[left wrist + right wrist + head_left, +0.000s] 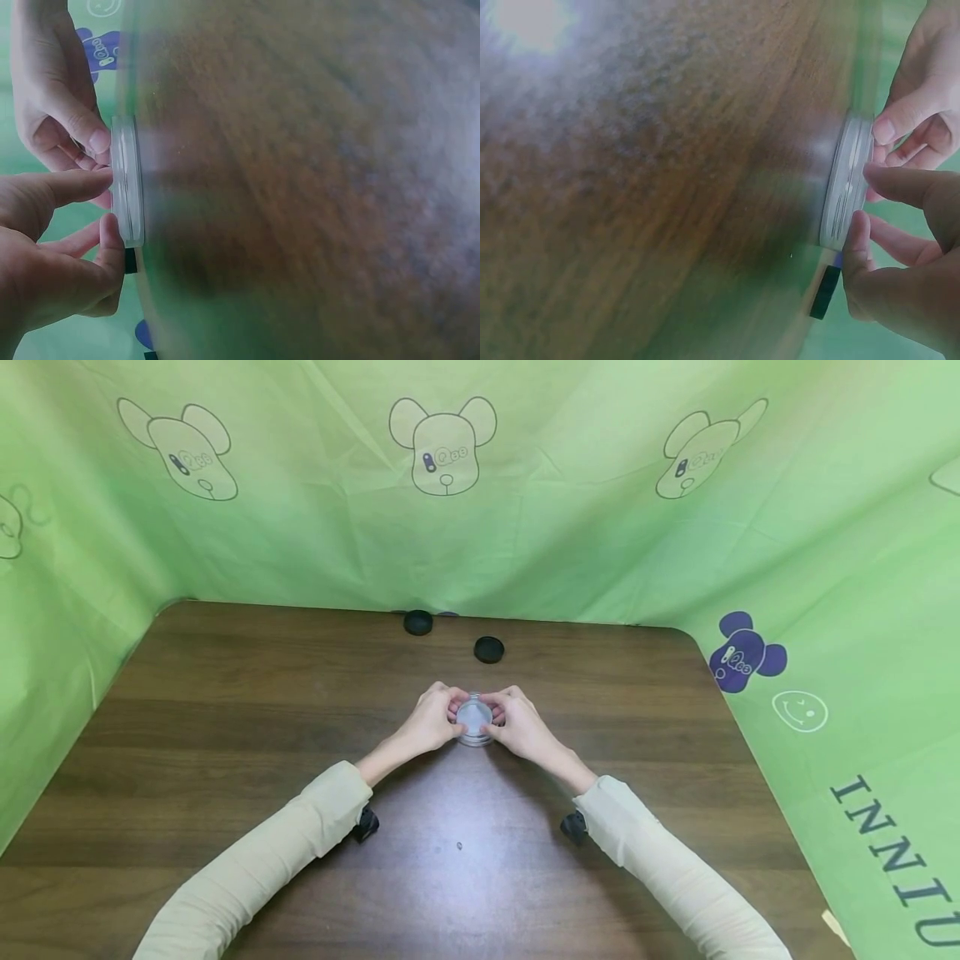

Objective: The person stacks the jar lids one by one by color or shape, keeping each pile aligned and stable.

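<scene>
A small round clear dish with a clear lid sits on the brown wooden table, near its middle. My left hand pinches its left edge and my right hand pinches its right edge. In the left wrist view the dish shows edge-on, with the left thumb and fingers curled at its rim and the right hand on the other side. The right wrist view shows the same dish between the right fingers and the left hand.
Two black round caps lie behind the dish, one at the table's far edge and one closer in. Green printed cloth walls the table at the back and both sides.
</scene>
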